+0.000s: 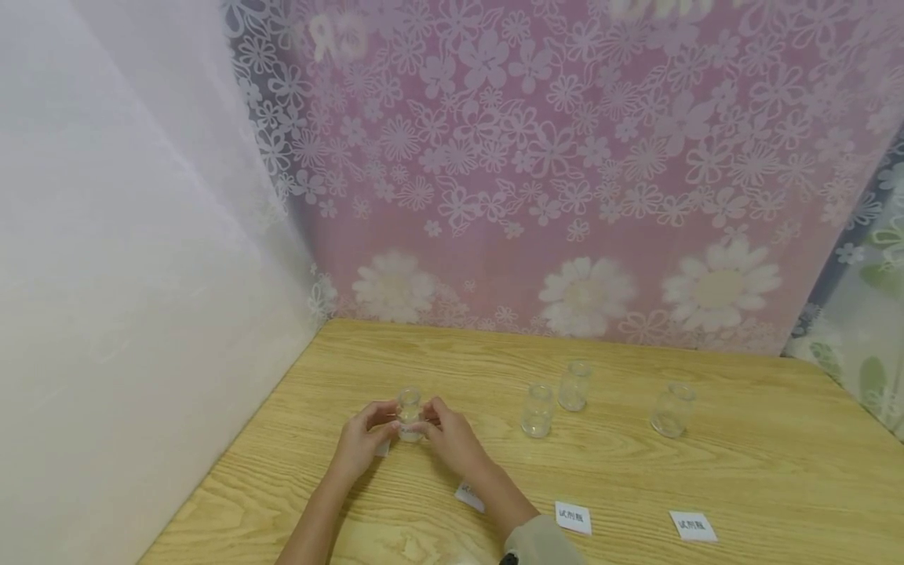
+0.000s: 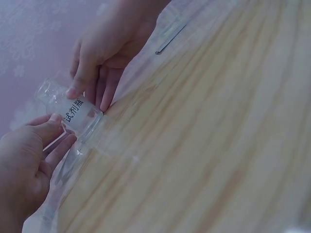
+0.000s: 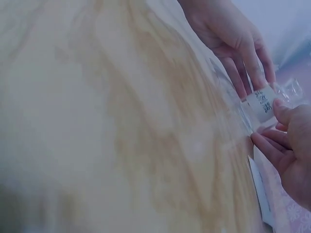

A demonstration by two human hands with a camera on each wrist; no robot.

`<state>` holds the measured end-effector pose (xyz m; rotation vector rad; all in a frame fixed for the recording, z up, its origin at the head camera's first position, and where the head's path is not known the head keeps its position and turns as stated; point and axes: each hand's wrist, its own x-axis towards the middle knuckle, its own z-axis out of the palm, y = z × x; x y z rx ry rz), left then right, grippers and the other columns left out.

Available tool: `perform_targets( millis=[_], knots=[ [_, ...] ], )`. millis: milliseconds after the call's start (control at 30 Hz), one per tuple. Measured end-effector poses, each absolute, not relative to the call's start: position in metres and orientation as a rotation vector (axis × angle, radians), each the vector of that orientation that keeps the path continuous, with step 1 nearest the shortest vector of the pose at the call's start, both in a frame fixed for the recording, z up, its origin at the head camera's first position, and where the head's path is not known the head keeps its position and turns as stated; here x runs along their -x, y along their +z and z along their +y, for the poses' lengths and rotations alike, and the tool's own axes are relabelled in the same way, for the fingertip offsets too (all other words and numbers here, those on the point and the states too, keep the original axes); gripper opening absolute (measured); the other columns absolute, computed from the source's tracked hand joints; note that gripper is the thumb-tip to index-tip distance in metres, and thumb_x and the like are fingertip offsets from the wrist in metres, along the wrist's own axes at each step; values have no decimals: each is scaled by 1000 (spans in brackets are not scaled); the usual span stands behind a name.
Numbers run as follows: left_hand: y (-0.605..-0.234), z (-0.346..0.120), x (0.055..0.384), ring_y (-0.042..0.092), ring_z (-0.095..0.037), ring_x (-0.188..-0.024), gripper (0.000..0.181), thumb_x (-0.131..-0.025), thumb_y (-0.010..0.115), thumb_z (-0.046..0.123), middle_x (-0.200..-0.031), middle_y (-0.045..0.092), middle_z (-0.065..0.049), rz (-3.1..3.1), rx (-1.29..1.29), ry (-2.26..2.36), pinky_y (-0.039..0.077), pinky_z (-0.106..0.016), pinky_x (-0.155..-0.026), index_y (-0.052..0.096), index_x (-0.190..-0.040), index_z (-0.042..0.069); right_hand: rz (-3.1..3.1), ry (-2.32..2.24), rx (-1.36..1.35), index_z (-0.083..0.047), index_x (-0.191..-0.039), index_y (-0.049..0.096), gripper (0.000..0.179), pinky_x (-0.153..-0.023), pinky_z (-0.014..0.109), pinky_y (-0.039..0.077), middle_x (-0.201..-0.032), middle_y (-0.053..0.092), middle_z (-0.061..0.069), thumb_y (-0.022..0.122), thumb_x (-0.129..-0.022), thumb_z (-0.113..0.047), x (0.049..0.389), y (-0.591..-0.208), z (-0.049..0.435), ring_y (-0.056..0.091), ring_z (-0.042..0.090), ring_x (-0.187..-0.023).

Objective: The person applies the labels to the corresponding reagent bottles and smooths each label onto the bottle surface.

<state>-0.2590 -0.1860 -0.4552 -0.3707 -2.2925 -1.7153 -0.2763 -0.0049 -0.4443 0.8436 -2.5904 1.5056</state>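
Observation:
A small clear glass bottle (image 1: 410, 396) stands upright at the left part of the wooden table, between both hands. On its side facing the person is a white label (image 2: 74, 110) with black characters. My left hand (image 1: 359, 441) grips the bottle from the left, thumb at the label's edge and fingers round the side. From the right, my right hand (image 1: 455, 439) holds the same bottle, its thumb pressing the label's other edge. The right wrist view shows the label (image 3: 262, 103) between the two thumbs. Fingers partly hide the lower bottle.
Right of the hands stand three more clear glass bottles, a near one (image 1: 538, 412), a farther one (image 1: 575, 386) and a right one (image 1: 672, 410). Printed white cards lie in front: one (image 1: 469, 496) partly under the right forearm, another (image 1: 573, 518), and a third (image 1: 693, 526). A flowered curtain (image 1: 494, 259) hangs behind.

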Motion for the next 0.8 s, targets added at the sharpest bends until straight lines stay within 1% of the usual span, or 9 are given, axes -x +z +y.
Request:
perform_targets(
  millis=[133,333,467,567,667,800],
  knots=[
    [-460,-188,262,55,-32,-104,32,-85,63,6,-111,59,-15,-2300,379,-1702,43,-41,-91,57,-114,-2,-2573,1573,-880,1,-114,50,24,-80,34,50,-112,58,18,48,-96,-15,280,-447,0,60,29,-97],
    [-460,-187,263,54,-32,-105,35,-82,64,-3,-112,58,-15,-2338,382,-1644,40,-45,-93,55,-116,-1,-2580,1535,-882,2,-112,50,22,-80,33,50,-112,58,20,52,-94,-9,283,-451,0,59,31,-97],
    [-460,-186,263,55,-32,-104,36,-80,65,-5,-111,59,-14,-2333,384,-1632,43,-42,-90,55,-114,-2,-2582,1455,-877,1,-110,50,20,-79,32,50,-108,59,18,56,-91,-4,284,-453,-2,60,30,-94],
    [-459,-186,262,54,-34,-105,36,-79,65,-7,-111,58,-17,-2310,391,-1661,46,-39,-87,55,-114,-4,-2578,1402,-880,1,-107,50,21,-79,31,50,-105,60,17,58,-88,1,284,-452,-4,60,29,-93],
    [-458,-185,261,54,-36,-104,38,-79,65,-8,-111,57,-19,-2286,405,-1675,47,-38,-85,54,-115,-4,-2569,1404,-871,1,-105,50,22,-79,29,50,-104,60,17,59,-86,5,282,-451,-5,60,29,-94],
    [-459,-184,262,55,-37,-101,39,-78,65,-10,-109,57,-20,-2274,439,-1650,47,-39,-84,53,-116,-6,-2560,1455,-839,2,-109,48,25,-81,31,49,-106,59,18,58,-86,7,280,-451,-6,59,30,-96]
  ],
)
